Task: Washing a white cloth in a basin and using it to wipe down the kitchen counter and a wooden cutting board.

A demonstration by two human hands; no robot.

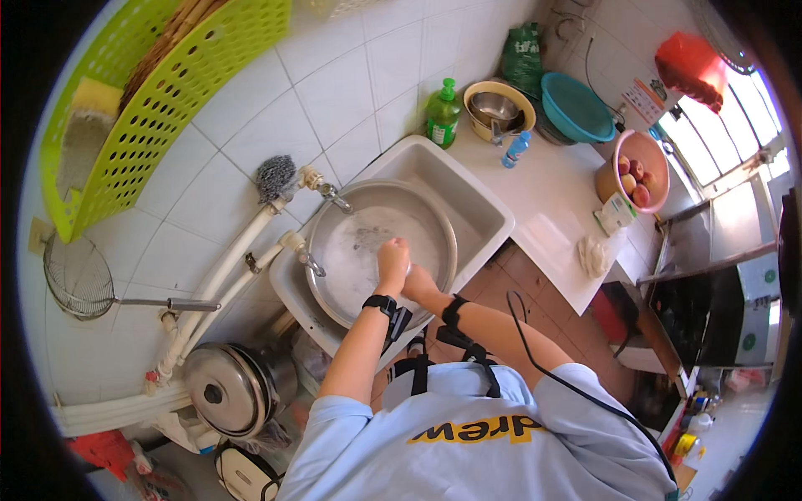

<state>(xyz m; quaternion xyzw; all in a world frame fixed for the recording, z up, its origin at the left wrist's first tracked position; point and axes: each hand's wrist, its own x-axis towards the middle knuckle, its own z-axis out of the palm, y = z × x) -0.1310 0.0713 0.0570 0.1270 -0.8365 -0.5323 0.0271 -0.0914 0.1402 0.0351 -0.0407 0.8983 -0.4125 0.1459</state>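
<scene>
My left hand (393,260) is curled like a fist above a large round metal basin (451,263). Close against it, my right hand (420,283) is also curled. A small speck of white shows between them; whether it is foam or a held thing, I cannot tell. Whitish, cloudy water with foam (351,263) fills the basin, and a few dark marks show in it. The basin stands in a pale rectangular sink (495,219), tilted across its rim. Two metal taps, an upper one (335,197) and a lower one (311,262), reach over the basin's wall side.
A green pump bottle (443,119), a small blue bottle (515,150) and nested bowls (529,100) stand on the white counter (501,188). Farther right is a pink bucket (617,169) holding peaches. A lidded pot (222,391) sits lower left. A wire strainer (78,282) hangs on the wall.
</scene>
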